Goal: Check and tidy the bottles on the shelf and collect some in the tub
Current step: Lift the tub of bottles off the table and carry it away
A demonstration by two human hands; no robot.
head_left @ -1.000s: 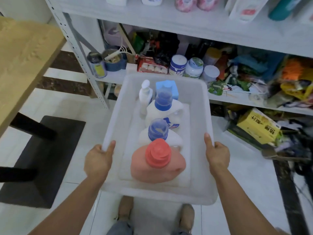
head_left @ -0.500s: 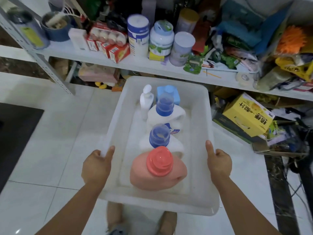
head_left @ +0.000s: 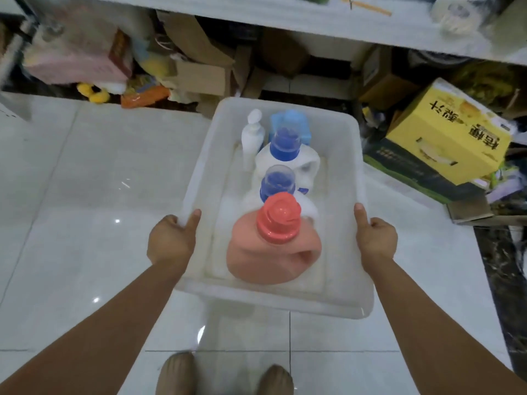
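At frame centre, the left hand (head_left: 170,240) and right hand (head_left: 376,240) grip the translucent tub's (head_left: 285,305) side rims, a pink detergent bottle (head_left: 273,260) inside.

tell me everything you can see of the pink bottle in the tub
The pink bottle is a squat, matte plastic jug with a handle loop on its right side and a closed, ribbed coral-red cap. It stands upright at the near end of the translucent tub, just in front of a blue-capped white bottle.
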